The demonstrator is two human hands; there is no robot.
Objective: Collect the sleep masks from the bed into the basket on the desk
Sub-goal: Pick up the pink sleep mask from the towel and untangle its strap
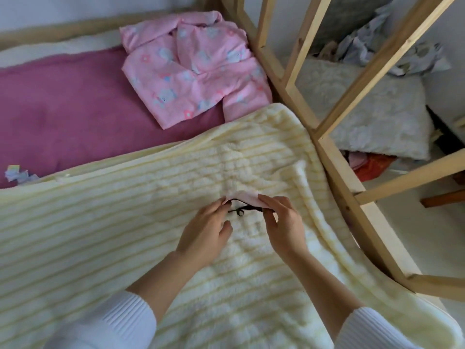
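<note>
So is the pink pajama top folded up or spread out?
Spread out. The pajama top lies open on the purple sheet, collar and a sleeve showing, a bit rumpled.

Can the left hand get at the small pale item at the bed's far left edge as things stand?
Probably not right away: the left hand and right hand both pinch the pink sleep mask. The pale item lies far off, though nothing blocks the way.

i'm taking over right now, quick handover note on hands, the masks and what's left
Left hand and right hand: both pinch one pale pink sleep mask, black strap dangling, just above the cream blanket.
A small patterned cloth item, possibly another mask, lies on the magenta sheet at far left.
Basket and desk: not in view.
Left: carry this mask to the basket, then check the bed for more.
</note>
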